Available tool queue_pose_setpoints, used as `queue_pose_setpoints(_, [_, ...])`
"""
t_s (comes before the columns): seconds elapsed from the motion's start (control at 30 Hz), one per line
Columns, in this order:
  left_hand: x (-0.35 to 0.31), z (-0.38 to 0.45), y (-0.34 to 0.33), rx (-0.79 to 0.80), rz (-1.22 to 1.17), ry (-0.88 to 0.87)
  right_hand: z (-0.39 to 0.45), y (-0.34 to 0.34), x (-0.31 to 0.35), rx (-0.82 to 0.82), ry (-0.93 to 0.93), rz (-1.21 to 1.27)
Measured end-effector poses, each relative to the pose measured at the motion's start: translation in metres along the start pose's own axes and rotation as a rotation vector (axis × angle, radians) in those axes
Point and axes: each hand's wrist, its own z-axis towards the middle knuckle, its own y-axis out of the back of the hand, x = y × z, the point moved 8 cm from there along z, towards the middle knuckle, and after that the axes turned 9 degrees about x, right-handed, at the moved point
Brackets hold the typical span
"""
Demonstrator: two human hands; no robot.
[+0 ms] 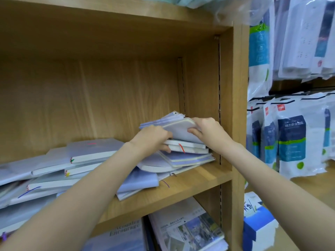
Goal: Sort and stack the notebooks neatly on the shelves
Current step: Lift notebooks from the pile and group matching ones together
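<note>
Several pale lilac and white notebooks lie in a loose heap [76, 165] along a wooden shelf [192, 180]. At the shelf's right end a small pile [188, 154] leans against the side wall. On top of it a lilac notebook [181, 132] is tilted up. My left hand [154, 136] grips its left edge, thumb under the pile's upper books. My right hand [208, 132] holds its right edge, fingers curled over the top. Both forearms reach in from below.
The shelf's side panel [226, 98] stands just right of my right hand. A lower shelf holds large printed books [183, 230]. Bagged goods [291, 140] hang on hooks to the right, and a blue-and-white box [257, 223] sits below them.
</note>
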Motion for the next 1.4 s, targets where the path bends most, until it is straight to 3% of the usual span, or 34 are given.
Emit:
queue_pose_setpoints(0.13, [-0.017,-0.003,-0.003,-0.088,0.200,-0.034,0.002,0.000,-0.002,-0.011,-0.002,0.011])
queue_pose_setpoints(0.43, [-0.005,-0.006,-0.004,-0.118,0.192,0.088,0.000,-0.005,0.006,0.011,-0.007,-0.139])
queue_pose_setpoints(0.6, [0.041,-0.056,0.054,-0.222,0.128,0.132,-0.005,-0.006,0.011,0.015,-0.035,-0.234])
queue_pose_setpoints(0.77, [0.078,-0.124,0.105,-0.322,0.159,0.182,-0.024,-0.025,0.018,0.168,-0.126,-0.336])
queue_pose_setpoints(0.9, [0.092,-0.178,0.098,-0.481,0.080,0.219,-0.043,-0.054,0.038,0.480,-0.128,-0.337])
queue_pose_setpoints(0.97, [0.090,-0.180,0.066,-0.338,0.096,0.298,-0.046,-0.051,0.056,0.525,-0.110,-0.229])
queue_pose_setpoints(1.07, [0.096,-0.167,0.022,-0.081,0.110,0.443,-0.046,-0.026,0.095,0.422,-0.005,-0.014])
queue_pose_setpoints(1.17, [0.106,-0.163,0.023,-0.098,-0.072,0.379,-0.042,-0.013,0.129,0.326,0.072,0.086])
queue_pose_setpoints(1.27, [0.114,-0.185,0.027,-0.141,-0.380,0.356,-0.038,-0.031,0.151,0.363,0.100,0.136])
queue_pose_setpoints(1.4, [0.125,-0.244,0.018,-0.344,-0.446,0.432,-0.031,-0.051,0.160,0.325,0.080,0.145])
